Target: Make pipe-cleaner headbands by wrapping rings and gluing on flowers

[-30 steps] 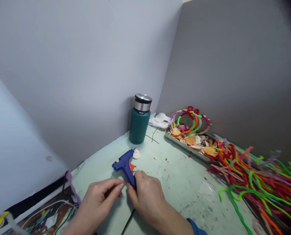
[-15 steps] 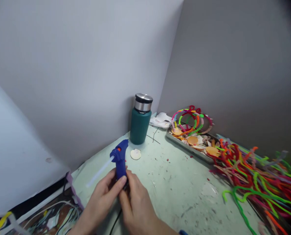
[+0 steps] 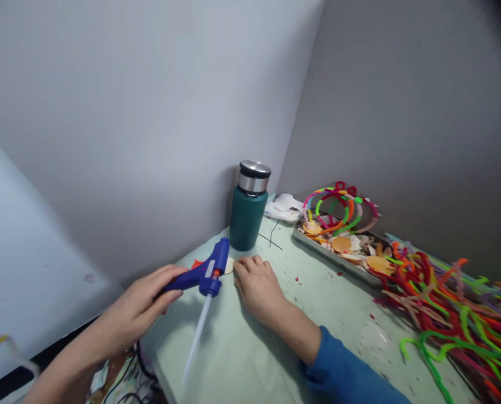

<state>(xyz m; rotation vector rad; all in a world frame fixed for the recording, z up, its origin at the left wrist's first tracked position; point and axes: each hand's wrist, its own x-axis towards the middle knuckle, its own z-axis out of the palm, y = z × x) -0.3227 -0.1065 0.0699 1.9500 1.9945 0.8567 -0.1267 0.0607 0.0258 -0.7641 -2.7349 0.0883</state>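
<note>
My left hand (image 3: 151, 297) is wrapped round the handle of a blue glue gun (image 3: 211, 268), its nozzle pointing up and away. A clear glue stick (image 3: 197, 338) sticks out of the gun's back, toward me. My right hand (image 3: 258, 283) rests low over the table, fingertips at the edge of a pale shell (image 3: 229, 266), which is partly hidden behind the gun and the fingers. Something small and red (image 3: 196, 264) lies to the left of the shell, partly behind the gun.
A green bottle (image 3: 247, 219) stands just behind the shell. Right of it are white plastic (image 3: 284, 206), thin dark wires (image 3: 271, 238), a metal tray (image 3: 330, 256) of shells with colourful rings (image 3: 343, 205), and a heap of pipe cleaners (image 3: 452, 303). Walls rise behind the table (image 3: 233, 359).
The glue gun has turned and is now in my left hand alone. My right hand has left it and moved forward to the shell. The view has shifted slightly.
</note>
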